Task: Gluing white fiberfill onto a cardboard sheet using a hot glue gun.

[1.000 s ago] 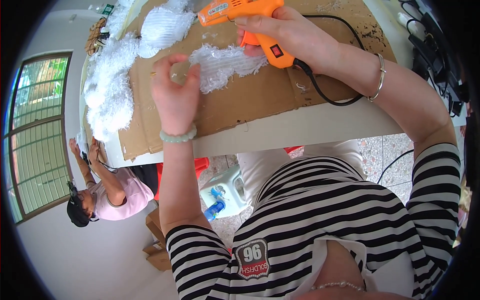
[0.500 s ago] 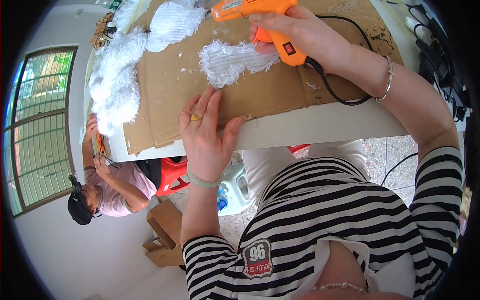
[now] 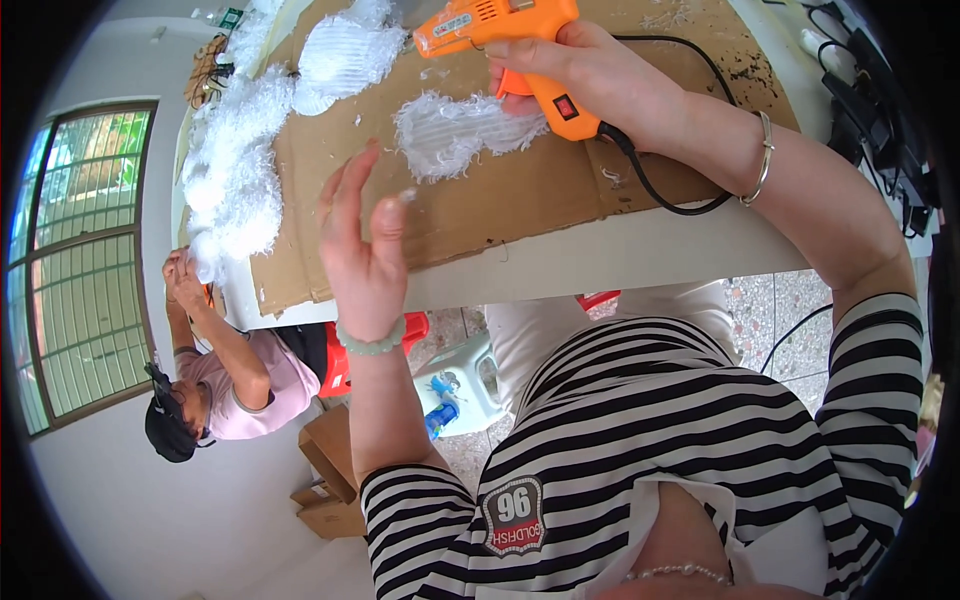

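The 2 hands are well apart over a sheet of brown cardboard [image 3: 540, 190] that lies on a white table [image 3: 570, 248] across the top of the frame. At upper center, the right hand [image 3: 620, 88] is wrapped around the handle of an orange glue gun [image 3: 500, 25], its nozzle pointing left; a black cord [image 3: 655, 195] loops from the handle's base. Just below the gun, 1 white fringed piece [image 3: 460, 135] lies flat on the cardboard; whether the right fingers touch it, I cannot tell. Left of center, the left hand [image 3: 365, 262] holds nothing visible, fingers raised and thumb spread, near that piece. At upper left lie 1 ribbed white piece [image 3: 345, 55] and a fluffy white heap [image 3: 235, 180]. A co-worker [image 3: 250, 385] in pink sits at the left, by the table's edge.
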A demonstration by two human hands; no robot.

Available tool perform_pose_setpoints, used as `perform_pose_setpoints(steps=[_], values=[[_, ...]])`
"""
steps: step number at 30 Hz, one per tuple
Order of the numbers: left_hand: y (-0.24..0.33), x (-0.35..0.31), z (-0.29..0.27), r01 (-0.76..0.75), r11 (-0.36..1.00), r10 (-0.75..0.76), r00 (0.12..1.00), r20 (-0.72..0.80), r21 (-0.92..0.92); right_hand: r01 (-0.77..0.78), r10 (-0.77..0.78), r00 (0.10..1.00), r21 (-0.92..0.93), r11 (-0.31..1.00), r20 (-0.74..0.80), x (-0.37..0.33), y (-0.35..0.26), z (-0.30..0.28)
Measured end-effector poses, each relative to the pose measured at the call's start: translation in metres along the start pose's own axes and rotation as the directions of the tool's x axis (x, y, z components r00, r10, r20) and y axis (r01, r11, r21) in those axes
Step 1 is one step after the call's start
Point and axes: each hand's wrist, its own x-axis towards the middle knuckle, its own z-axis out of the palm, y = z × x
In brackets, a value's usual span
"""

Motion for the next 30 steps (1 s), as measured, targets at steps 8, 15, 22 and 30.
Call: perform_pose_setpoints(steps=[8,15,22,30], values=[[0.009,-0.016,0.008,-0.058,0.996,0.056,0.998,0.035,0.067,-0.032,0.032,0.999,-0.016,0.999,0.011,0.0,-0.001,0.0],[-0.005,0.039,0.0,0.011,0.998,-0.013,0.999,-0.049,-0.055,0.024,-0.024,0.999,-0.013,1.0,0.042,0.003,0.003,-0.003],[-0.015,0.029,-0.012,0.2,0.948,-0.237,0.963,-0.13,-0.248,-0.011,0.014,0.997,-0.039,0.999,0.078,0.002,0.001,-0.005],[-0.011,0.04,0.004,0.208,0.959,-0.219,0.975,-0.039,-0.191,-0.043,0.045,0.998,-0.037,0.998,0.04,0.001,-0.002,-0.003]])
